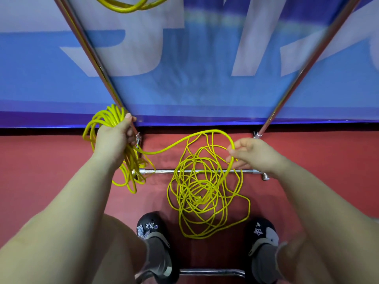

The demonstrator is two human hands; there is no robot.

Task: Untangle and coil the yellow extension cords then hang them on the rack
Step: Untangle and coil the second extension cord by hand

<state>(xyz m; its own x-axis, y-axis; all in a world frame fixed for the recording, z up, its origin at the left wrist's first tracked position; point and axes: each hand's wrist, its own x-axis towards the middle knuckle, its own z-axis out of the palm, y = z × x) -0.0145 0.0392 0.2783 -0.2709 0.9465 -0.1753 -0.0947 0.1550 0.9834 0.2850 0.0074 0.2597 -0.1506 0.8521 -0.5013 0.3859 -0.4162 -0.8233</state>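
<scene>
Yellow extension cord fills the scene in three places. The left hand (114,134) is clenched around a bundle of coiled yellow cord loops (106,119), the loops drooping below the wrist. From it a single strand arcs to the right hand (249,153), whose fingers pinch the cord. Below, a loose tangled pile of yellow cord (202,191) lies on the red floor (41,171), draped over the chrome base bar of the metal rack (160,171). Another yellow coil (127,6) hangs at the top edge. Black clogs (152,232) stand near the pile.
</scene>
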